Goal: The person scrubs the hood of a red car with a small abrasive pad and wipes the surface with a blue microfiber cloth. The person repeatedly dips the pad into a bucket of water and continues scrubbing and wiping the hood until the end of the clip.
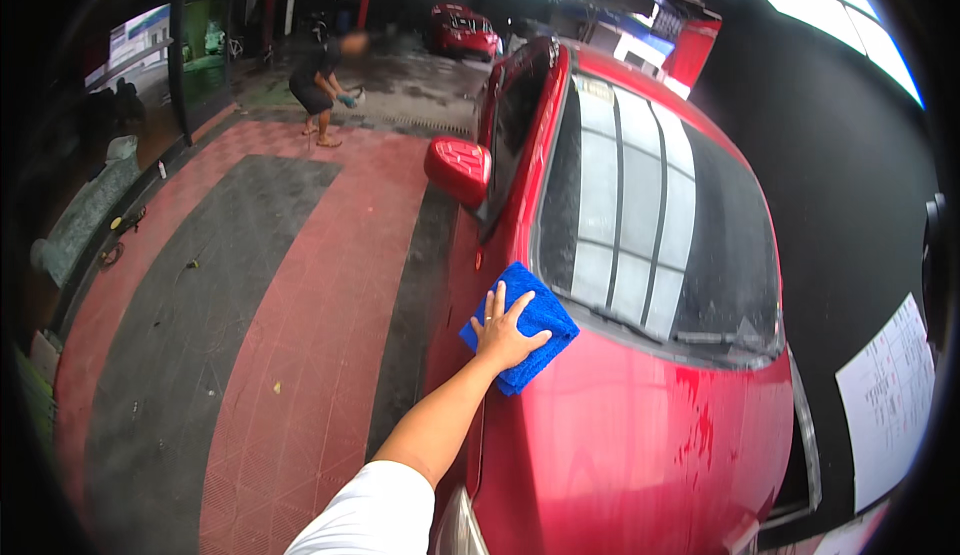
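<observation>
My left hand lies palm down with spread fingers on a folded blue microfiber cloth. The cloth rests on the red car's fender and hood edge, by the lower corner of the windshield. Its fingers are not curled around the cloth. Below it, the red hood shows wet-looking streaks on its right part. A red side mirror juts out beyond the cloth. Black wipers lie along the base of the glass. My right hand is out of view.
Another person bends over at the back, holding something. A second red car stands deeper in the garage. Hoses or cords lie by the left edge of the tiled floor. Written sheets hang on the right wall.
</observation>
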Demonstrator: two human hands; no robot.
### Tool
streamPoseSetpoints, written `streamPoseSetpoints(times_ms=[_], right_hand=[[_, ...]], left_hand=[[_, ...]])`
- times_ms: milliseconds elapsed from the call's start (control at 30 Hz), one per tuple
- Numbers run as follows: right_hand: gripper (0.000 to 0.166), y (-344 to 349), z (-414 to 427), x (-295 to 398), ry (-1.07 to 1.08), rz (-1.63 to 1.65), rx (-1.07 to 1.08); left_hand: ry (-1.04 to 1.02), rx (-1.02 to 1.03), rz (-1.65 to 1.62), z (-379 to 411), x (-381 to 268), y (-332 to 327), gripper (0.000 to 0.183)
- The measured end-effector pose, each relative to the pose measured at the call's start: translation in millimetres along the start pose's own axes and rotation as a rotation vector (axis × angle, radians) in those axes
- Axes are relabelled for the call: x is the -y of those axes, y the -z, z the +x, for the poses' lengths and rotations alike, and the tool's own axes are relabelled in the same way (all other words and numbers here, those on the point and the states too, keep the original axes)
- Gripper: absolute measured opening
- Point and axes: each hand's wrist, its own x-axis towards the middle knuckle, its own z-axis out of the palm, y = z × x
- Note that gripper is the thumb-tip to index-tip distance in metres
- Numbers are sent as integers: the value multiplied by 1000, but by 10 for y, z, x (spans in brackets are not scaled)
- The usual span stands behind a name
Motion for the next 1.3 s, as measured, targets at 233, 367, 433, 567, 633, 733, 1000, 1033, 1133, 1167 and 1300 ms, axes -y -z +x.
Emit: streamPoseSetpoints(times_ms=[233,367,433,567,633,733,1000,1033,1133,1167,1300], right_hand=[[51,-28,-42,-299,-24,-234,186],[52,2,-104,-447,-35,-329,246],[52,-34,-150,-520,-37,-353,269],[52,-103,-307,-656,-53,-377,288],[52,-209,-400,-758,-46,-385,287],[48,-323,-717,-1147,-2,-368,311],[51,-154,-816,-735,-81,-193,300],[52,16,-712,-507,-38,-211,337],[54,-53,-1002,-705,-15,-153,317],[54,-189,-1160,-810,-27,-107,291],[54,-282,-1538,-1036,-44,-26,316]], left_hand=[[141,2,-182,1252,215,170,125],[109,1,-266,1621,399,127,127],[47,-64,-328,1720,587,99,125],[53,-37,-315,1498,1123,-180,114],[50,-18,-323,1035,1570,-346,106],[62,-6,-286,-120,2038,-544,102],[150,118,-156,-2932,1175,-388,121],[131,123,-140,-3085,1064,-323,121],[18,150,34,-3491,733,-212,123],[-31,159,121,-3611,653,-175,123],[-253,299,484,-4060,272,-141,113]])
